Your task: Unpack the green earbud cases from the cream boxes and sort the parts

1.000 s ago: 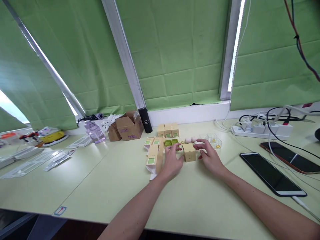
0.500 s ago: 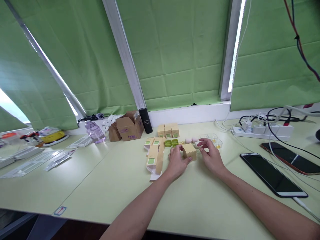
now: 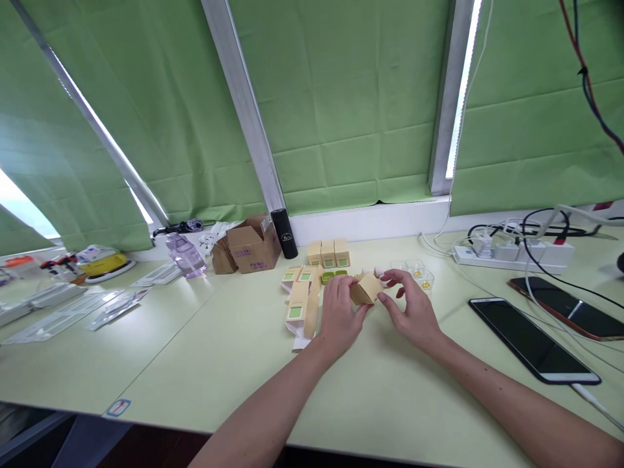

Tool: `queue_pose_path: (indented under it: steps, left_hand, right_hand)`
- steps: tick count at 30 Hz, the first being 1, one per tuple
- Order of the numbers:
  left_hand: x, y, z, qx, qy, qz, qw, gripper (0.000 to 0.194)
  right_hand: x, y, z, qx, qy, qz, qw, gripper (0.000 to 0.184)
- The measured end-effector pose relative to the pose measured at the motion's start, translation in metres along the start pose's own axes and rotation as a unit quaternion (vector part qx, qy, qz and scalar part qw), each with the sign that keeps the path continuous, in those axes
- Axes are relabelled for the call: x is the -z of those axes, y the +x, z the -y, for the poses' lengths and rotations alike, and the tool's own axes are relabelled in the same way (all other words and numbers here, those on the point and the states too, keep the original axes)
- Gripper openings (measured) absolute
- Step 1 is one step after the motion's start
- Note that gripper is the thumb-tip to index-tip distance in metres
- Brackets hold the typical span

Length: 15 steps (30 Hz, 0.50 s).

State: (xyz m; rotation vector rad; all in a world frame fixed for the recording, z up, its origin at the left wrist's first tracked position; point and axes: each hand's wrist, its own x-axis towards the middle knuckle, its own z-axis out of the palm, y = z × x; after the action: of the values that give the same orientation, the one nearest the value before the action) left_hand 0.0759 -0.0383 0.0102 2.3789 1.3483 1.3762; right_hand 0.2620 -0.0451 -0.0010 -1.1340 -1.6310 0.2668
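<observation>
A small tan cardboard box (image 3: 366, 289) is held tilted just above the pale green table (image 3: 205, 364). My left hand (image 3: 338, 317) grips its left side with curled fingers. My right hand (image 3: 412, 309) pinches its right side with thumb and fingers. Behind the box lie green cases (image 3: 334, 275), pink pieces (image 3: 377, 270) and small clear cups (image 3: 420, 274). Three upright tan boxes with green labels (image 3: 328, 252) stand further back. Flat tan cartons (image 3: 301, 300) lie left of my left hand.
An open brown shipping box (image 3: 249, 244), a black cylinder (image 3: 284, 234) and a clear bottle (image 3: 184, 254) stand at the back. Two phones (image 3: 531, 341) and a power strip with cables (image 3: 511, 252) lie to the right. Plastic packets (image 3: 68, 313) cover the far left.
Both hands closed on the small tan box, lifted it off the table and tipped it onto a corner. The arms barely shifted.
</observation>
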Motion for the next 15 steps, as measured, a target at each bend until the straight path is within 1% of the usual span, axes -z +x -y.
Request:
queue_pose_path:
  steps: [4,8,11,15]
  left_hand:
    - [-0.0021,-0.0027,0.0026,-0.052,0.042,-0.02,0.998,0.035]
    - [-0.0028,-0.0051,0.0029,-0.1,0.085,-0.044,0.99,0.028]
    - [-0.0026,-0.0054,0.0032,-0.155,0.106,-0.068,0.98,0.031]
    - [-0.005,-0.0045,0.0051,-0.218,0.131,-0.123,0.959,0.037]
  right_hand:
    - [-0.0011,-0.005,0.0057,0.036,-0.018,0.015,0.999,0.046]
    - [-0.0021,-0.0063,0.0052,0.054,-0.018,0.013,0.998,0.049]
    - [-0.0032,-0.007,0.0034,0.071,0.0,0.008,0.997,0.048]
    - [-0.0062,-0.0086,0.0017,0.103,0.039,0.005,0.994,0.047]
